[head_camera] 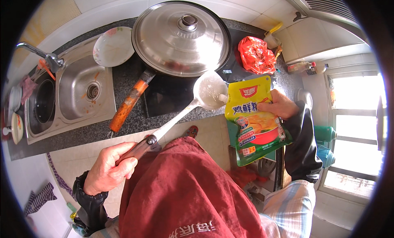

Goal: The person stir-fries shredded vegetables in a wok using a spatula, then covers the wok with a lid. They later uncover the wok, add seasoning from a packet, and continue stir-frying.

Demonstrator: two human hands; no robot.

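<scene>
With my left hand [112,167] I grip the wooden handle of a metal ladle [211,89], its bowl raised over the counter with whitish bits inside. My right hand [278,105] holds a yellow and green seasoning packet [255,115] by its upper right edge, the packet's left side close to the ladle bowl. Beyond both, a wok with a domed steel lid [166,41] sits on the black cooktop [172,98]; its worn wooden handle [129,105] points towards me at the left. Whether the packet is torn open cannot be told.
Left of the wok lie a floral plate [113,47] and a steel sink [72,99] with orange scraps and a faucet [54,61]. A red plastic bag [257,56] rests at the cooktop's right. The stone counter's front edge [129,132] runs before me; a window [354,93] is at the right.
</scene>
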